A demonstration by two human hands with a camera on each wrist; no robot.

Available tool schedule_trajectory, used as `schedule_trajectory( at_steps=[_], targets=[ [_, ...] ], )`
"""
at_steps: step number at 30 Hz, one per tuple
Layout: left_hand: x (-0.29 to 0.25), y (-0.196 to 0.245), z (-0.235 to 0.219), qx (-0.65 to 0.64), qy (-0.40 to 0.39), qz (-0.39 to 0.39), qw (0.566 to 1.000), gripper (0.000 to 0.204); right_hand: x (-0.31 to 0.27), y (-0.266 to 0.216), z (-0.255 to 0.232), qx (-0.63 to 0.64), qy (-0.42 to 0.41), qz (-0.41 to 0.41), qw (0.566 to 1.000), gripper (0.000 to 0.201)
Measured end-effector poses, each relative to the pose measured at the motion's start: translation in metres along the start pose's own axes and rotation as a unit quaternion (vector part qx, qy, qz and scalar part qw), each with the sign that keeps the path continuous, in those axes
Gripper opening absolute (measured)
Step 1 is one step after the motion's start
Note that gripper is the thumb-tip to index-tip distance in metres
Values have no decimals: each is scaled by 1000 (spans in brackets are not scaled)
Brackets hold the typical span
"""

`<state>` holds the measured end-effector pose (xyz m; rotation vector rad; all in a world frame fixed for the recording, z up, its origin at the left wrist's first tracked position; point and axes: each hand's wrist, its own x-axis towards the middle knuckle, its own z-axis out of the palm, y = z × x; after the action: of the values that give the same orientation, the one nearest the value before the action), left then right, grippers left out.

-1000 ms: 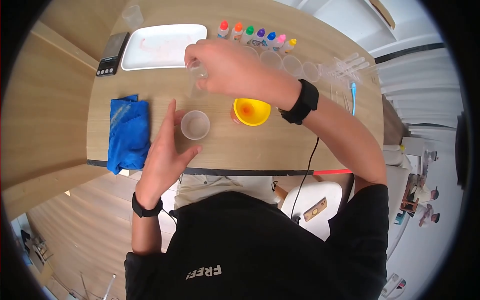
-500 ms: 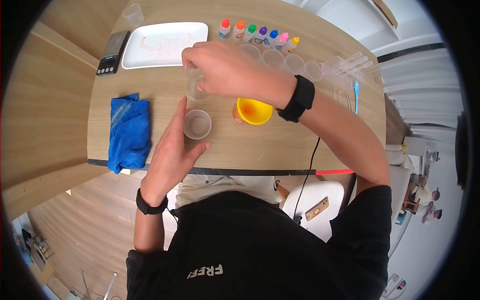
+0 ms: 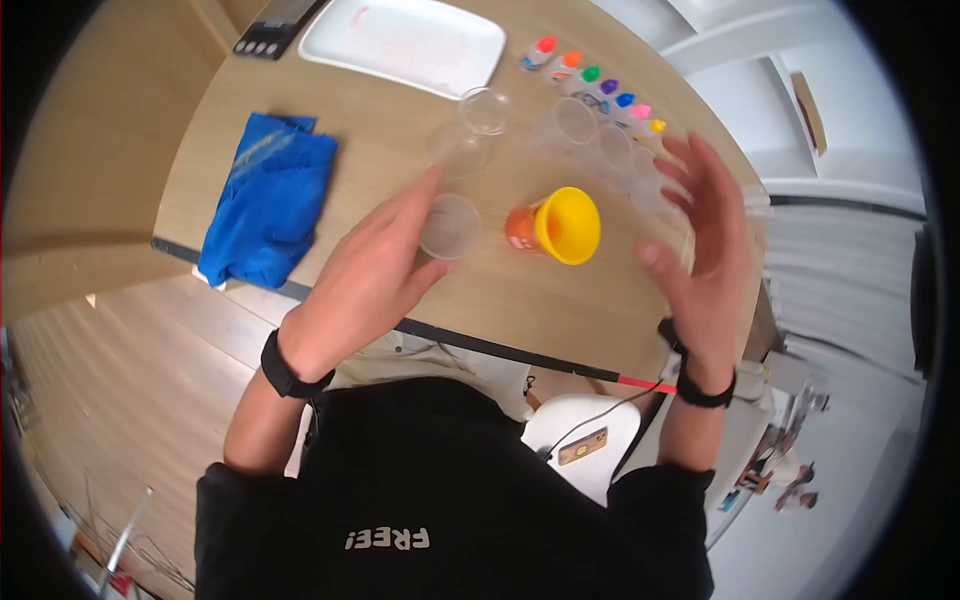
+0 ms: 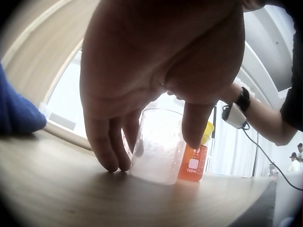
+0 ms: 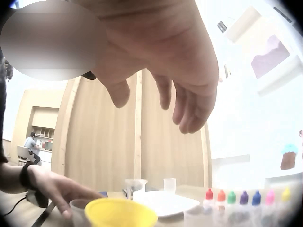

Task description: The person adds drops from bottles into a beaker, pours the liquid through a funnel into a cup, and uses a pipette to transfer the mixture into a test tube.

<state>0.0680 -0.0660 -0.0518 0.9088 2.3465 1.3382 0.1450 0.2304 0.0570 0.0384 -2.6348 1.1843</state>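
Observation:
My left hand rests around a small clear plastic cup on the table. Fingers lie along its left side, and the thumb is at its right edge in the left wrist view. Raised over the table's right part, my right hand has spread fingers and holds nothing. Between the hands stands a 100 ml container of orange liquid with a yellow funnel on top. Beyond the cup is a clear beaker, touched by neither hand.
A white tray lies at the back, next to a black scale. Dropper bottles with coloured caps form a row behind several clear cups. A blue cloth is at the left; a phone lies on the white chair.
My right hand has let go of the clear beaker and moved right, past the funnel. My left hand has closed in around the small cup. The head view has turned.

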Motion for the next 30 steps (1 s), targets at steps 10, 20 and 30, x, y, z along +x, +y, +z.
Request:
schedule_trajectory(
  at_steps=[10,20,30],
  targets=[
    [-1,-10,10,17,40,47,998,80,-37,54,84,63,-27,40,997,135],
    [1,-7,11,-2,35,36,999,75,-31,55,96,135,-7,128,983,114],
    [3,-4,11,9,31,54,998,76,-33,59,90,31,-7,46,998,100]
  ],
)
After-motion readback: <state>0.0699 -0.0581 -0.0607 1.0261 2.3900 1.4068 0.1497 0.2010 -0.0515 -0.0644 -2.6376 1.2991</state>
